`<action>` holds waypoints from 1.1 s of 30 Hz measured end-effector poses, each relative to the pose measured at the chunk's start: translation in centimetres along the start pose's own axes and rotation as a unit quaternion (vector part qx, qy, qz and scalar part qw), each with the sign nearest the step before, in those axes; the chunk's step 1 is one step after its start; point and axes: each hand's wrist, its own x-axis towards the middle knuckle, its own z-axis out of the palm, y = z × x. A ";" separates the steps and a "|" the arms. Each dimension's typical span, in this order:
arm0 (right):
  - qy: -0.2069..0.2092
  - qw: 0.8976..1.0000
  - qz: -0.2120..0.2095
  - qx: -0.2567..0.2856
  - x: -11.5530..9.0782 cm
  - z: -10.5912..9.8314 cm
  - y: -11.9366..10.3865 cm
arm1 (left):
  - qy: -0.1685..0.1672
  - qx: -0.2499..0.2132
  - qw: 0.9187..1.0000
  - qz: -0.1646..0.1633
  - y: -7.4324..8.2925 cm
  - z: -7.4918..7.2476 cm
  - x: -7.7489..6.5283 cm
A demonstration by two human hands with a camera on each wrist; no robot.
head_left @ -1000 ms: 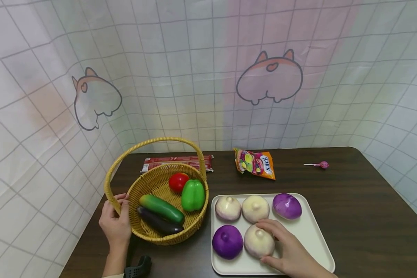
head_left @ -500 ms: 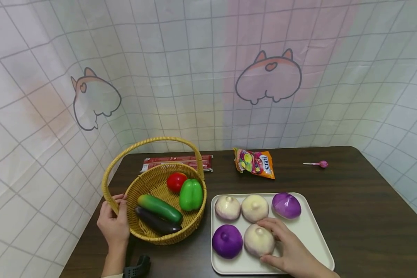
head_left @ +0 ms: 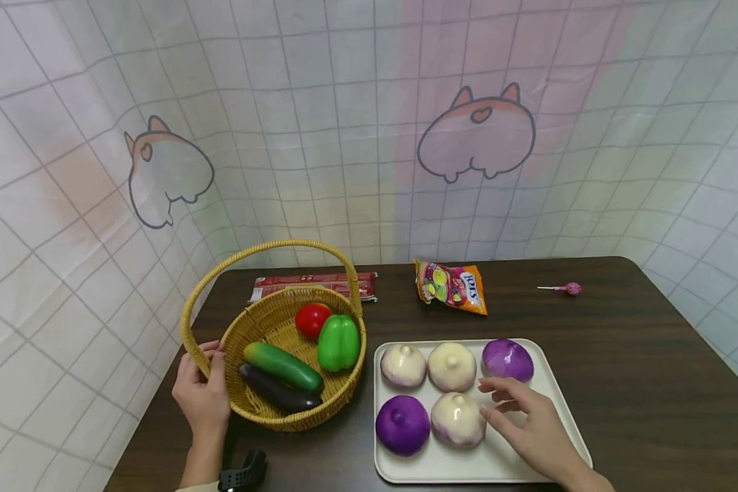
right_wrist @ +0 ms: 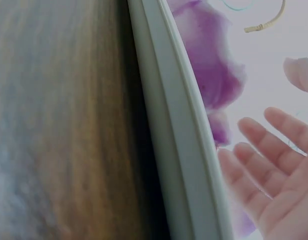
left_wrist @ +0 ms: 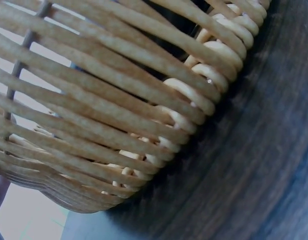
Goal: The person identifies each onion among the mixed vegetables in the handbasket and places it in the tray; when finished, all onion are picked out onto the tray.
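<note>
In the head view my left hand (head_left: pixel 201 395) grips the left side of a yellow wicker basket (head_left: pixel 295 425), where the arched handle meets the rim. A tomato (head_left: pixel 313 320), a green bell pepper (head_left: pixel 338 344), a cucumber (head_left: pixel 284 367) and an eggplant (head_left: pixel 278 391) lie in it. The left wrist view holds the basket's woven side (left_wrist: pixel 109 85). My right hand (head_left: pixel 531 424) hovers over the white tray (head_left: pixel 504 465), fingers loosely bent and holding nothing. Just left of its fingertips sits a pale turnip-like vegetable (head_left: pixel 458 420). Beyond the hand lies a purple one (head_left: pixel 508 360).
Two more pale vegetables, one at the tray's back left (head_left: pixel 403 365) and one at its back middle (head_left: pixel 452 367), and a purple vegetable (head_left: pixel 402 425) share the tray. Behind are a red packet (head_left: pixel 365 287), a candy bag (head_left: pixel 452 287) and a lollipop (head_left: pixel 572 288) on the dark table (head_left: pixel 652 383).
My right hand has let go of the front pale vegetable and moved a little right. The vegetable stays on the tray. The basket shifted slightly left, then held still with my left hand on it.
</note>
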 end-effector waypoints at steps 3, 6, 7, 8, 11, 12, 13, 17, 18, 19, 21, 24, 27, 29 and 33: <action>0.030 0.999 0.011 -0.009 0.1 -0.4 0.4 | -0.002 -0.001 1.000 -0.010 -1.0 -0.2 -0.2; 0.051 0.999 0.011 -0.014 0.1 -1.0 0.8 | -0.009 -0.002 1.000 -0.026 -1.5 -0.3 -0.5; 0.055 0.998 0.013 -0.014 0.0 -1.2 0.8 | -0.013 0.000 0.999 -0.030 -1.5 -0.3 -0.5; 0.058 0.998 0.014 -0.012 0.0 -1.3 0.9 | -0.015 0.002 0.999 -0.034 -1.5 -0.3 -0.6; 0.057 0.998 0.022 -0.005 -0.3 -1.7 0.9 | -0.024 0.007 0.999 -0.042 -1.2 -0.4 -0.8; 0.053 0.998 0.026 -0.002 -0.4 -1.8 0.9 | -0.023 0.008 0.999 -0.040 -0.9 -0.5 -0.8; 0.049 0.998 0.029 0.001 -0.5 -1.8 0.8 | -0.023 0.009 0.999 -0.038 -0.5 -0.6 -0.8; 0.046 0.998 0.032 0.012 -0.6 -2.0 0.6 | -0.027 -0.003 0.999 -0.037 1.5 -0.4 -0.6; 0.046 0.998 0.032 0.015 -0.5 -2.1 0.6 | -0.025 -0.006 0.999 -0.038 1.8 -0.3 -0.5; 0.047 0.998 0.034 0.016 -0.4 -2.3 0.7 | -0.023 -0.009 0.999 -0.040 1.8 -0.2 -0.5; 0.051 0.998 0.032 0.023 -0.2 -2.4 0.8 | -0.022 -0.006 0.999 -0.042 1.2 -0.1 -0.4; 0.052 0.997 0.043 0.032 0.1 -2.1 0.8 | -0.020 0.002 0.999 -0.044 -0.5 -0.4 -0.4; 0.061 0.995 0.051 0.056 0.0 -1.8 0.4 | -0.040 0.021 0.997 -0.055 -1.0 -0.8 -0.3; 0.069 0.994 0.058 0.068 -0.1 -1.9 0.1 | -0.056 0.030 0.995 -0.075 -0.5 -0.7 -0.4; 0.079 0.993 0.047 0.078 -0.1 -2.5 -0.6 | -0.083 0.045 0.986 -0.136 1.4 -0.8 -0.8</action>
